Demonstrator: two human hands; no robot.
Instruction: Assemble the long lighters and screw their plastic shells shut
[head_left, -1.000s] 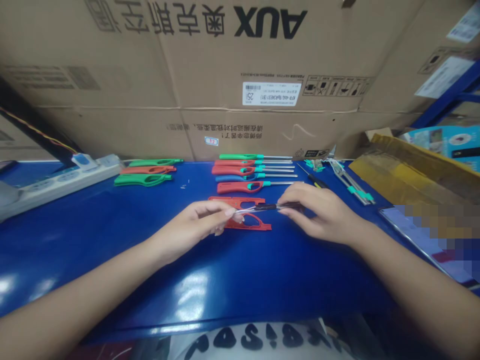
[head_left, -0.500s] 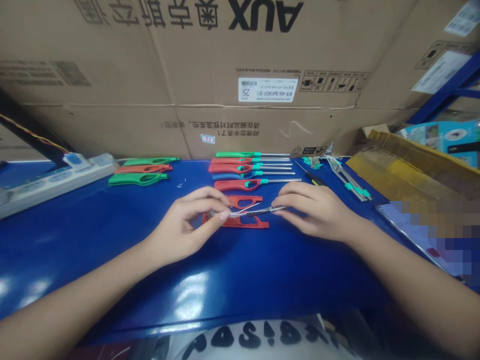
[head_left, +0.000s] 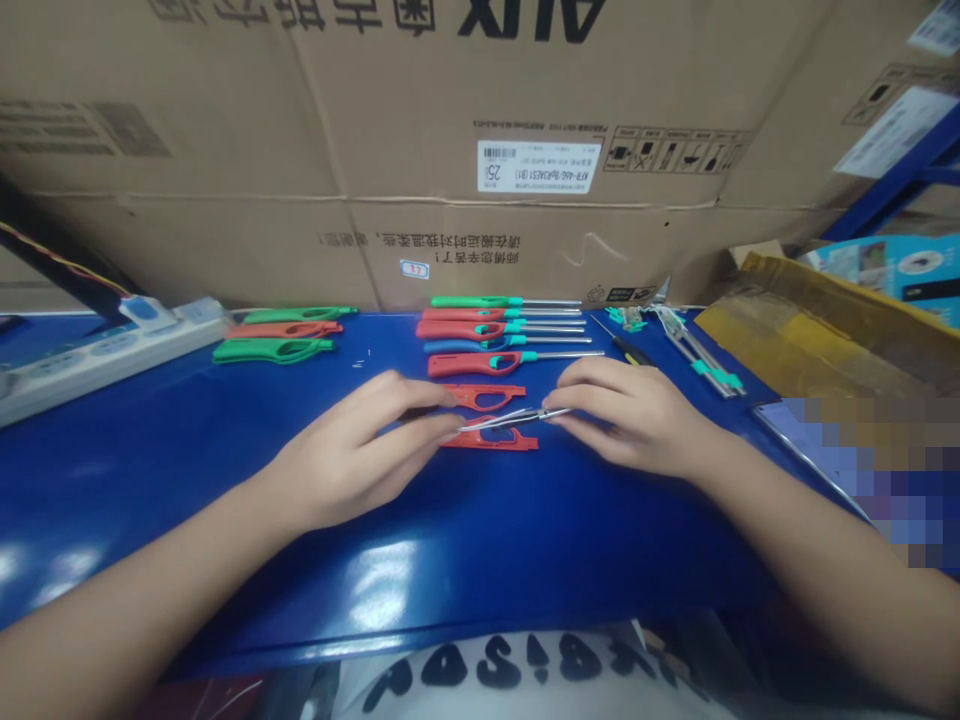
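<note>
Between my hands is a thin lighter nozzle part (head_left: 521,418), dark and metallic, with pale wires (head_left: 486,424) running from its left end. My right hand (head_left: 634,415) pinches the metal end between thumb and fingertips. With thumb and fingers closed, my left hand (head_left: 367,450) grips the wires. Just behind and below lie two orange-red lighter shell halves (head_left: 491,397), side by side on the blue table (head_left: 480,550); my left fingers cover part of them. Beyond them rests a row of several gas lighters (head_left: 476,365) in red, blue and green, their metal tubes pointing right.
Several green and orange shells (head_left: 274,350) lie at the left beside a white power strip (head_left: 112,350). At the right are a screwdriver (head_left: 634,352), metal tubes with teal clips (head_left: 701,365), an open carton (head_left: 810,330) and a blurred-out tablet-like device (head_left: 806,450). A large cardboard box (head_left: 420,150) walls the back.
My left hand has shifted its hold on the wires, its fingers now straighter and drawn together. The nozzle part tilts slightly more, its right end higher. The view has dipped a little.
</note>
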